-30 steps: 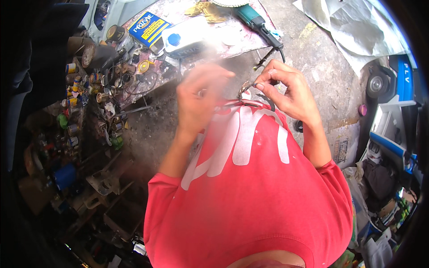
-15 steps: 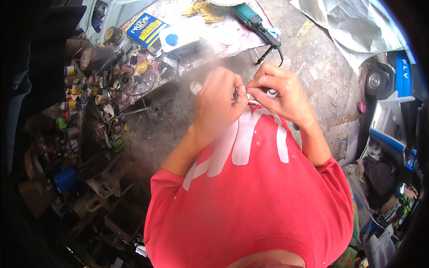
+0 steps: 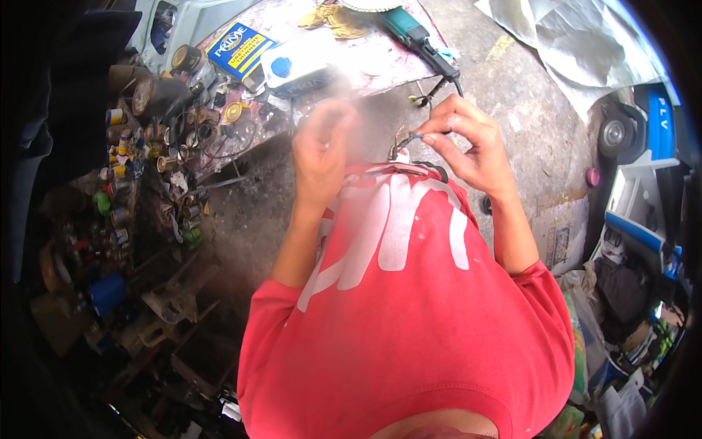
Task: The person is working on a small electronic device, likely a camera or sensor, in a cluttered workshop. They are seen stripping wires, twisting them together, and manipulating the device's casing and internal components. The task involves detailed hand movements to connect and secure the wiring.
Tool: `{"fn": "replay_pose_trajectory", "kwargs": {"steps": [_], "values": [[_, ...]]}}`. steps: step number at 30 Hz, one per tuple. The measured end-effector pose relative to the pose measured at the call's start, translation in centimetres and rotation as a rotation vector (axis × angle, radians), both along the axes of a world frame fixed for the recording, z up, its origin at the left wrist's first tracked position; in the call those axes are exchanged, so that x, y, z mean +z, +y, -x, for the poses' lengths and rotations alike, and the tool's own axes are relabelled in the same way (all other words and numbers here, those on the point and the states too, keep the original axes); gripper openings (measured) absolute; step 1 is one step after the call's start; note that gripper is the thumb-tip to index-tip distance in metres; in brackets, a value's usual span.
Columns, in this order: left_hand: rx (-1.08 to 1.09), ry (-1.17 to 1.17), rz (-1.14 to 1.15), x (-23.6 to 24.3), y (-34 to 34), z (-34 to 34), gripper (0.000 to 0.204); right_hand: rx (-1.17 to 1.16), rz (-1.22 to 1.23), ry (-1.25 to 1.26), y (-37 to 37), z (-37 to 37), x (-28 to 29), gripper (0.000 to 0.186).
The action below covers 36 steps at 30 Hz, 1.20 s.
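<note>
My right hand [image 3: 472, 150] is closed, thumb and forefinger pinching a thin wire [image 3: 407, 141] with a blue bit near the fingertips. The wire's other strands hang just above the hem of my red shirt [image 3: 409, 241]. My left hand [image 3: 322, 150] is raised apart from it, to the left; haze and blur smear its fingers, so what they hold, if anything, is hidden. Beyond my right hand, a teal power tool [image 3: 406, 28] with a black handle lies at the table's edge, its dark cord hanging down toward that hand.
On the stained table [image 3: 373, 77] stand a blue and yellow can [image 3: 240, 50], a white container with a blue cap [image 3: 281, 66] and yellow gloves [image 3: 333, 20]. Several small cans and bottles crowd the left. A silver sheet [image 3: 578, 44] and a blue vehicle part [image 3: 658, 121] are at right.
My hands were together at the fingertips and are now apart. The left has moved left, and the right now shows the wire between its fingers.
</note>
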<state>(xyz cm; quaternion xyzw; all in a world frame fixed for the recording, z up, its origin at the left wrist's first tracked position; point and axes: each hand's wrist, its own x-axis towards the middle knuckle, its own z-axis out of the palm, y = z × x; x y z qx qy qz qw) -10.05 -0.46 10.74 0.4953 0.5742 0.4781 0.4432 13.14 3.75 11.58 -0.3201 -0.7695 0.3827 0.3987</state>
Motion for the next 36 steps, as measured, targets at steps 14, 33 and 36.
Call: {"fn": "replay_pose_trajectory", "kwargs": {"steps": [14,33,36], "values": [[0.009,0.093,-0.327,2.9,-0.6,-4.7,0.013,-0.031,0.119,0.157,-0.1,0.2,0.6,0.012],[-0.045,-0.190,0.170,4.7,-0.8,-4.2,0.005,0.056,0.051,0.121,-0.1,0.0,0.7,0.009],[-0.008,-0.113,0.107,4.5,-0.9,-4.5,0.004,0.058,0.021,0.091,-0.1,0.1,0.6,0.009]]}}
